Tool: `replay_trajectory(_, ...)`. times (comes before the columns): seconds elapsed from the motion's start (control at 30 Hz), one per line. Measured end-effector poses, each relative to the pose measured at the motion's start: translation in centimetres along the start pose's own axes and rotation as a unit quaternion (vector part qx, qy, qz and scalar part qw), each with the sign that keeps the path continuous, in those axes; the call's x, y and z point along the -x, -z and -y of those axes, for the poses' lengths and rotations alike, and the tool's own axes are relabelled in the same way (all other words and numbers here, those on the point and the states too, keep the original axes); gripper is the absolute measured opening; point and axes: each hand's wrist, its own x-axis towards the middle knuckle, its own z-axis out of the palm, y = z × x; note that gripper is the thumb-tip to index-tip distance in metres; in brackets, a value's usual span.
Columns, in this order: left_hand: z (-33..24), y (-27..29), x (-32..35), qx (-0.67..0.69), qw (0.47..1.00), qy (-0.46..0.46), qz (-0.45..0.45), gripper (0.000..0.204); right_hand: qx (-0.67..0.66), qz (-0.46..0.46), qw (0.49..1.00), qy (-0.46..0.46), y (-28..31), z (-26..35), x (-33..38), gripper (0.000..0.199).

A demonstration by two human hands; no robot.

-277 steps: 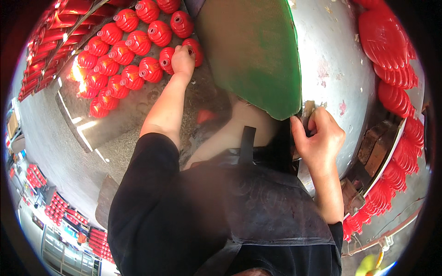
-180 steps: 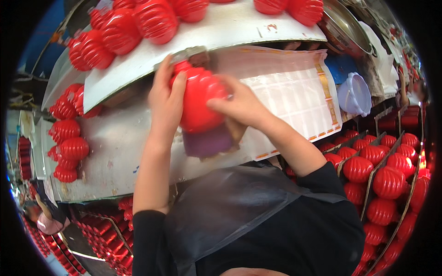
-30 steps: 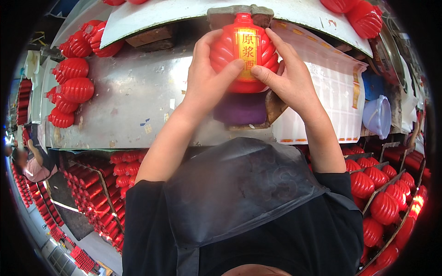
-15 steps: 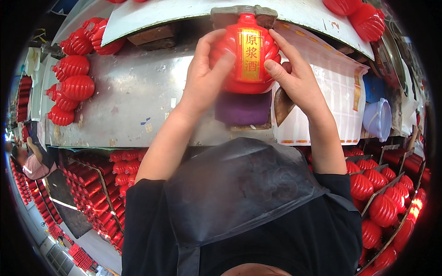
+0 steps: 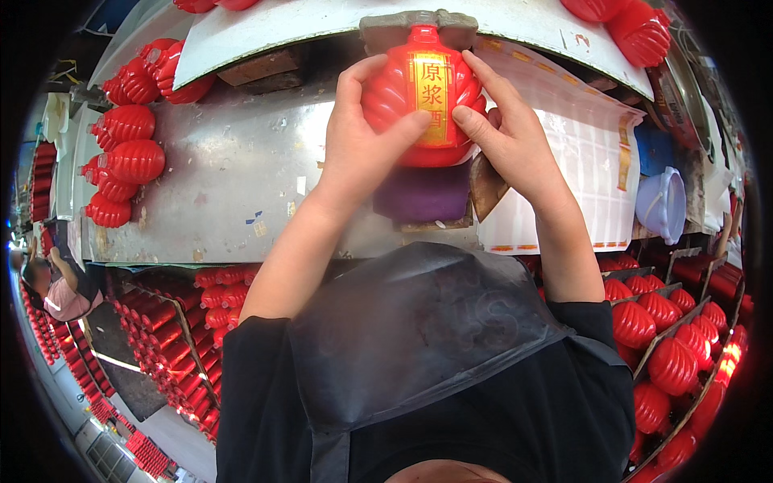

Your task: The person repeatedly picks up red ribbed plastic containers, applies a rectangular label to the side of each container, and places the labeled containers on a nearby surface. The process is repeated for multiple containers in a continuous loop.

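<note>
A ribbed red bottle [image 5: 382,97] lies with its neck pointing away from me, and a gold label [image 5: 432,72] with dark red characters runs down its front. My left hand [image 5: 358,141] is closed around the bottle's left side, its thumb lying across the label's lower part. On the other side my right hand [image 5: 515,141] grips the bottle, thumb at the label's right edge. The neck rests in a grey block [image 5: 382,32]. Below the bottle's base is a purple pad [image 5: 423,195]. The bottle's underside is hidden.
Several red bottles [image 5: 137,161] line the metal table's [image 5: 217,185] left end. A translucent sheet with gold strips [image 5: 555,161] covers its right part. A pale bucket [image 5: 662,205] stands beyond. Racks of red bottles [image 5: 672,366] flank me; a person [image 5: 64,294] sits far left.
My left thumb has come down onto the lower part of the label. The bottle and both hands appear slightly farther left in view.
</note>
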Motion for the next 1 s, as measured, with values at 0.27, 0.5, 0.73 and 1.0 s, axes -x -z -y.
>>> replay_trajectory(0.27,-0.2,0.2,-0.3,-0.027,0.999,0.017,-0.007,0.086,0.023,-0.056,0.997,0.051,0.9,1.3,-1.0,0.055)
replay_trajectory(0.5,-0.2,0.3,-0.4,-0.028,0.999,0.013,0.010,0.093,0.083,0.003,0.984,0.159,1.7,3.0,-3.3,0.035)
replay_trajectory(0.73,0.0,0.3,-0.4,-0.045,0.999,-0.001,0.018,0.089,0.095,0.055,0.987,0.117,1.7,2.9,-4.6,0.045)
replay_trajectory(1.0,-0.4,1.2,-1.3,-0.159,0.981,-0.098,0.047,0.086,0.046,0.053,0.993,0.095,2.0,2.7,-4.3,0.048)
